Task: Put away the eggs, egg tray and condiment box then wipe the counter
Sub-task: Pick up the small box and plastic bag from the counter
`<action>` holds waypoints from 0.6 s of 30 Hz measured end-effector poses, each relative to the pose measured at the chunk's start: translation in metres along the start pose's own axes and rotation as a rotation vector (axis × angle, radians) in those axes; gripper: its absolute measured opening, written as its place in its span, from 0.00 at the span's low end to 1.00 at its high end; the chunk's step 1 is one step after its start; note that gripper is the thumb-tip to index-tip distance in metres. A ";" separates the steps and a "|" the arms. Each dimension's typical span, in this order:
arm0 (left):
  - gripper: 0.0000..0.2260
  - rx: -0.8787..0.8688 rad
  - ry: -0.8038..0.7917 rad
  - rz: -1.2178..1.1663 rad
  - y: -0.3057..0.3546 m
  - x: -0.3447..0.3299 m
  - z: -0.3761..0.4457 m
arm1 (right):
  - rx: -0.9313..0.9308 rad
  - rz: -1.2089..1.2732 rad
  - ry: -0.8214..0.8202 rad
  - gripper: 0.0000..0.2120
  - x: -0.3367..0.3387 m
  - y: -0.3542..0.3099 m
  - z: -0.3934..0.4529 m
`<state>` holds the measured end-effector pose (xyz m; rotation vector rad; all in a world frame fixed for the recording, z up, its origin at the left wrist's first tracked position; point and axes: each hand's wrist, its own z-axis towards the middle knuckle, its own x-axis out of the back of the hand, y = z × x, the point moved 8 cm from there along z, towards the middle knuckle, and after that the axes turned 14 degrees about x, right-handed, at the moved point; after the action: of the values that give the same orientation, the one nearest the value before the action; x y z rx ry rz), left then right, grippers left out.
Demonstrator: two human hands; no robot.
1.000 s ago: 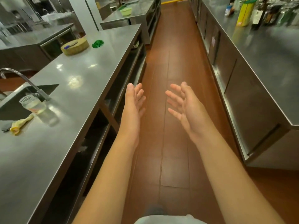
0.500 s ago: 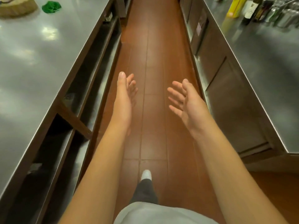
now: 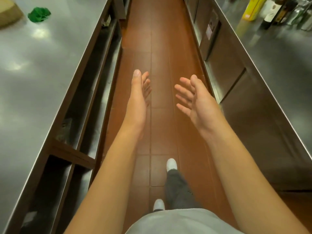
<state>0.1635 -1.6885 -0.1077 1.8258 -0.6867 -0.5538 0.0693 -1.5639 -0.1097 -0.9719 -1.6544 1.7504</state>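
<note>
My left hand and my right hand are stretched out in front of me over the brown aisle floor, palms turned toward each other, fingers straight, holding nothing. A crumpled green cloth lies far up on the steel counter to my left, beside a round wooden block at the frame's corner. No eggs, egg tray or condiment box are in view.
A second steel counter with cabinet doors runs along the right, carrying a yellow box and several bottles at its far end. Open shelves sit under the left counter. My feet are on the narrow aisle.
I have walked forward along the aisle and the camera tilted down. The sink, jar and yellow item on the left counter passed out of view. Both hands stay outstretched with nothing in them.
</note>
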 end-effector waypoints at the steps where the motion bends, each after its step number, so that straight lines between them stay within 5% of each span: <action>1: 0.29 0.004 0.003 0.006 0.004 -0.001 0.015 | -0.006 0.008 -0.007 0.26 -0.002 0.003 0.015; 18: 0.29 -0.073 0.128 0.027 0.130 -0.041 0.255 | 0.024 0.084 -0.143 0.24 -0.023 -0.021 0.327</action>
<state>-0.0596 -1.8687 -0.0686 1.7647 -0.5968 -0.4349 -0.1801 -1.7769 -0.0895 -0.9361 -1.6975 1.9316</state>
